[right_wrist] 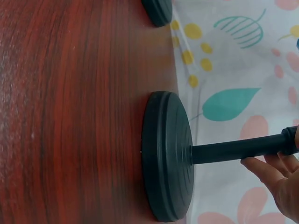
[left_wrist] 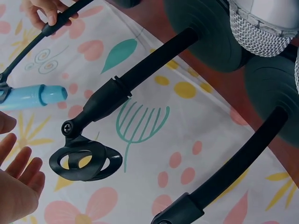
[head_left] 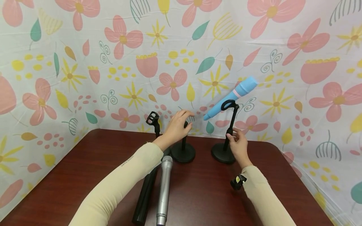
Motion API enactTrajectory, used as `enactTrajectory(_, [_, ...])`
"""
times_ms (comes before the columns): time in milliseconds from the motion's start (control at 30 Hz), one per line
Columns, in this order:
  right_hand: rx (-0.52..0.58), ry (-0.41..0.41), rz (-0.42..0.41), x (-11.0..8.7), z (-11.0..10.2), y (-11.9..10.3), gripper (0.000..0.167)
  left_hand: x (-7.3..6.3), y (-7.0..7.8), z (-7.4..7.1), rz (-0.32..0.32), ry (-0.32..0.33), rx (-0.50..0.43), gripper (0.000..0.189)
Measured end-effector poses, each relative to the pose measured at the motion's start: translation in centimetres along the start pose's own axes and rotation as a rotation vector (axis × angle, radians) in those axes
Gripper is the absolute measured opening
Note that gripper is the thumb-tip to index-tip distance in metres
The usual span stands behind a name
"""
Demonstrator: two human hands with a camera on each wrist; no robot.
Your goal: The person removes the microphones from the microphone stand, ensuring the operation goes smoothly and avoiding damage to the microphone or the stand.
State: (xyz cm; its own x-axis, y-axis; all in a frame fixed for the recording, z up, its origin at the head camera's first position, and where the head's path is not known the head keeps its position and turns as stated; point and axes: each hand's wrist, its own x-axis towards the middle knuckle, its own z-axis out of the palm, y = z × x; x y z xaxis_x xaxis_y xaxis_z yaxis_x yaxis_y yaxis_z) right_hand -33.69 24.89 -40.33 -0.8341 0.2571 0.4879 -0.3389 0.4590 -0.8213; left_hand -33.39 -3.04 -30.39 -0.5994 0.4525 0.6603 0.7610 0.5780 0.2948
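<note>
My right hand (head_left: 238, 144) pinches the pole of the right desktop microphone stand (head_left: 223, 153) near its collar. A light blue microphone (head_left: 233, 97) sits tilted in that stand's clip, its head up to the right. My left hand (head_left: 178, 124) is raised by the top of the middle microphone stand (head_left: 183, 153), partly covering it in the head view. In the left wrist view that stand's clip (left_wrist: 86, 161) holds nothing, and the relaxed fingers of my left hand (left_wrist: 21, 186) are apart from it. The right wrist view shows the right stand's round base (right_wrist: 166, 158) upright on the table.
A third microphone stand (head_left: 153, 121) with a bare clip rises at the left, its base hidden by my sleeve. A silver microphone (head_left: 164, 191) and a long black cylindrical handle (head_left: 145, 196) lie on the brown table (head_left: 198, 194). A flowered cloth (head_left: 175, 47) hangs behind.
</note>
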Motion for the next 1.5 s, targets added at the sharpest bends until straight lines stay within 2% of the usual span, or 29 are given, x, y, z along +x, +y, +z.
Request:
enactTrajectory(433, [0.061,-0.072,-0.043,-0.2,1.1,-1.9,0.041,0.5,0.7,-0.4,-0.009,-0.008,-0.046,0.031])
enactTrajectory(633, [0.095,-0.104,-0.046,-0.5,1.4,-3.0,0.041,1.2,1.3,-0.7,-0.013,-0.025,-0.063,0.037])
enactTrajectory(800, [0.139,-0.136,-0.061,-0.7,1.7,-3.8,0.040,1.8,1.6,-1.2,-0.012,-0.005,-0.095,0.041])
enactTrajectory(1000, [0.171,-0.170,-0.092,-0.8,2.0,-4.1,0.038,2.4,2.0,-1.9,-0.049,-0.013,-0.147,0.044])
enactTrajectory(1133, [0.194,-0.194,-0.084,-1.1,2.3,-4.4,0.038,2.7,2.3,-2.3,-0.076,-0.021,-0.149,0.045])
enactTrajectory(1500, [0.252,-0.228,-0.089,-2.4,3.5,-5.6,0.038,3.7,3.5,-3.1,-0.081,0.006,-0.178,0.048])
